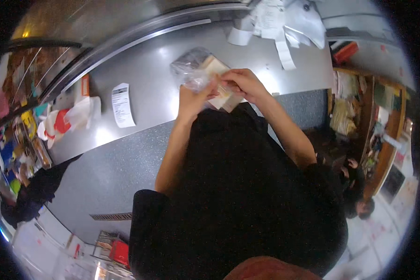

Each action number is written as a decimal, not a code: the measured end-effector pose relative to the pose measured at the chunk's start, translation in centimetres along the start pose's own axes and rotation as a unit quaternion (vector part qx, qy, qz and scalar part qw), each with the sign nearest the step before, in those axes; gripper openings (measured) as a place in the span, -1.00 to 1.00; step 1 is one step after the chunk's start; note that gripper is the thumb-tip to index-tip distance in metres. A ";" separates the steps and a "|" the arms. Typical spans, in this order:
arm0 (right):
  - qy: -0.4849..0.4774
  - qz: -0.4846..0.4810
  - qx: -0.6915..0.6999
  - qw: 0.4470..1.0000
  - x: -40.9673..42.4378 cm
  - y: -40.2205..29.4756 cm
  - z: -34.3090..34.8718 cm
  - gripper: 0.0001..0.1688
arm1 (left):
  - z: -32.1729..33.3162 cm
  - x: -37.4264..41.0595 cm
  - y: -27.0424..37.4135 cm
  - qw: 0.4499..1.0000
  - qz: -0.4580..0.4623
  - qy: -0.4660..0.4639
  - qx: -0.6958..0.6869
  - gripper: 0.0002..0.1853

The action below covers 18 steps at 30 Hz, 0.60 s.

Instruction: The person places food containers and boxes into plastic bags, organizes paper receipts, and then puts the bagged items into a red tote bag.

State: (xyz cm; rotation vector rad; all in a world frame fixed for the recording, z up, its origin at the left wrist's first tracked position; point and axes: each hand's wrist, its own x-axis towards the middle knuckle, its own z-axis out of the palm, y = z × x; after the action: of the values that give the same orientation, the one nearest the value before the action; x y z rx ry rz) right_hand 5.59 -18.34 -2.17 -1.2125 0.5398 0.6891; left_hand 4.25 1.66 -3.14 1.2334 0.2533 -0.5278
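Close to my body, at the near edge of a stainless steel counter [150, 77], a clear plastic bag [198, 82] is between my two hands. My left hand [196, 99] grips the bag's gathered plastic from the left side. From the right, my right hand [243, 82] pinches at the same package with bent fingers, and the fingertips of both hands almost meet. A cream-coloured, box-like item [215, 66] shows behind and below my fingers. Something dark [190, 59] lies under the plastic at the far left. Blur and my fingers hide the exact contents.
A printed paper slip [122, 105] lies left on the counter, beside a white-and-red plastic bag [70, 117]. Paper strips [283, 49] hang at the back right. One person [38, 192] stands at far left, another [353, 182] at right near wooden shelving [388, 168].
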 end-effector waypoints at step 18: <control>0.059 -0.051 0.026 0.997 0.0 1.2 1.1 -0.80 | 0.3 0.1 0.1 0.999 -0.033 0.014 0.021 -0.74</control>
State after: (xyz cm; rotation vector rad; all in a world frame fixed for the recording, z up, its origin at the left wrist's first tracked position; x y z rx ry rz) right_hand 4.70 -17.05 -2.64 -1.2288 0.5863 0.5155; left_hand 4.31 1.36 -3.03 1.2776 0.3090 -0.5764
